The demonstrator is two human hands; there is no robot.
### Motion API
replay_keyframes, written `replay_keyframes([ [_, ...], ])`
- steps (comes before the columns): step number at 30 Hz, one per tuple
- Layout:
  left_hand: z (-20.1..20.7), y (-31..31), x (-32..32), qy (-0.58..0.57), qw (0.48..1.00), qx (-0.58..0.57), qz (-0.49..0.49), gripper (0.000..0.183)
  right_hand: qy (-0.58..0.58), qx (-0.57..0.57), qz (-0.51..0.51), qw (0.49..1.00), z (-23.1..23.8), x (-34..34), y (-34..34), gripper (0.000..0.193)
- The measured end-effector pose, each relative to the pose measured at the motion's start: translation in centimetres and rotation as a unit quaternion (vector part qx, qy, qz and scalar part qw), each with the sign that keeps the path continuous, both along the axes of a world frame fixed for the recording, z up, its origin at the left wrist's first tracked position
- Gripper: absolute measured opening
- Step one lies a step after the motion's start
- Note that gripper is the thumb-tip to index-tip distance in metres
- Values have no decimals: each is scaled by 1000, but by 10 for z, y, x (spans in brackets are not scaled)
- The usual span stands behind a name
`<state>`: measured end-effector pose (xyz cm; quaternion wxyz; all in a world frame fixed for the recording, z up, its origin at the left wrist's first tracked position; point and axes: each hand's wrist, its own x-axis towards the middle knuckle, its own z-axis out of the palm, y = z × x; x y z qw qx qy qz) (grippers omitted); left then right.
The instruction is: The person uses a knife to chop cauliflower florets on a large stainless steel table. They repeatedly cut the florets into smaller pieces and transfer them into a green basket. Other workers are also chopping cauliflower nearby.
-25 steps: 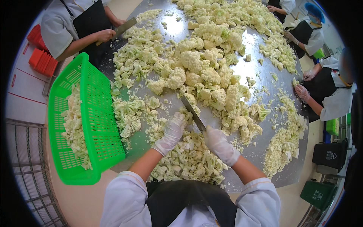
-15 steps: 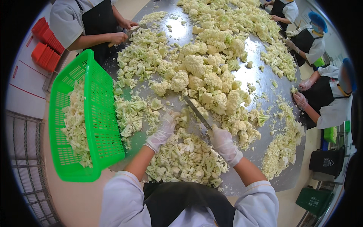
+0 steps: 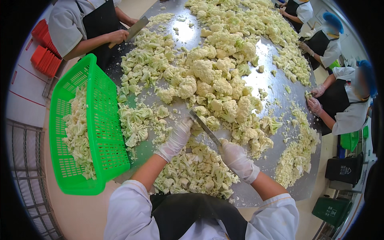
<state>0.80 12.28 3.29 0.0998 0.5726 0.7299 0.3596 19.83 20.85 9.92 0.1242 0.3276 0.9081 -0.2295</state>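
My right hand (image 3: pixel 240 161), in a clear glove, is wrapped round the handle of a knife (image 3: pixel 207 129). Its blade slants away to the left, the tip close to my left fingers. My left hand (image 3: pixel 178 138), gloved too, is closed on a small cauliflower piece (image 3: pixel 195 129) beside the blade; fingers and blade partly hide it. Between my forearms lies a heap of cut cauliflower florets (image 3: pixel 196 170) on the metal table (image 3: pixel 256 176). Just beyond the knife, whole and broken cauliflower heads (image 3: pixel 202 71) are piled up.
A green slotted basket (image 3: pixel 96 132) holding cut cauliflower stands at the table's left edge. At the far left a co-worker holds a cleaver (image 3: pixel 138 28). More co-workers stand along the right side, near a crumb heap (image 3: pixel 298 160) and bins (image 3: pixel 345 168).
My left hand and the knife have shifted slightly, the blade still by the left fingers. The far-left co-worker's cleaver has been raised off the cauliflower. The view has moved a little.
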Motion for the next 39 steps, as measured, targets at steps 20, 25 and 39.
replay_keyframes([
  [20, -12, -13, 25, -76, 979, -46, 185, 16, 71, 65, 18, 995, -7, 6, -22, 13],
  [25, -3, -15, 30, 15, 992, -58, 115, 14, -22, 93, 49, 994, -23, -6, -25, 12],
  [39, -9, -28, 28, -83, 976, -100, 175, 25, 88, 4, -26, 996, -4, 6, -14, 16],
])
